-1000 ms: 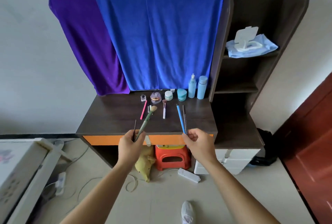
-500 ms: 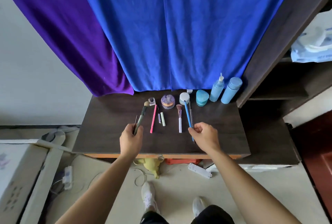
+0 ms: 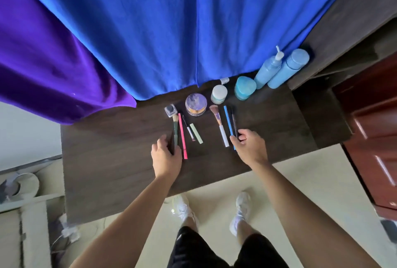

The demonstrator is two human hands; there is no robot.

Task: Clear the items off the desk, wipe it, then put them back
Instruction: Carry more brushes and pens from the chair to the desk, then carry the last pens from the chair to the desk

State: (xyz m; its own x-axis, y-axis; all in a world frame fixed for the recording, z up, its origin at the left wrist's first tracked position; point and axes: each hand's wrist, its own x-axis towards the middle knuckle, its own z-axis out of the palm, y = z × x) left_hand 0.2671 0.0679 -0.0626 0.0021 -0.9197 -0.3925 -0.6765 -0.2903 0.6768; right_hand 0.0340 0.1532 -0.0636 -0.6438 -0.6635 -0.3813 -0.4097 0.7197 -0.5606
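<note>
The dark wooden desk [image 3: 111, 166] carries a row of cosmetics. My left hand [image 3: 166, 156] grips the lower end of a green-handled brush [image 3: 175, 127] lying next to a pink pencil [image 3: 182, 136]; a thin dark stick is also under its fingers. My right hand [image 3: 250, 145] grips the lower ends of a blue pencil [image 3: 228, 120] and a thin black pencil [image 3: 234, 121]. Between the hands lie a small dark brush [image 3: 189, 129], a pale green stick [image 3: 196, 133] and a white-handled brush [image 3: 219, 124]. Both held pairs rest on or just above the desktop.
Behind the pencils stand a small square case [image 3: 170, 110], a purple-lidded jar [image 3: 196, 103], a white-lidded jar [image 3: 219, 94], a teal jar [image 3: 245, 87] and two light blue bottles [image 3: 279, 68]. Blue [image 3: 193, 27] and purple [image 3: 43, 52] towels hang at the back. A shelf unit stands right.
I have stepped up to the desk. Both hands moved forward from its front edge and lowered their brushes and pencils down into the row on the desktop.
</note>
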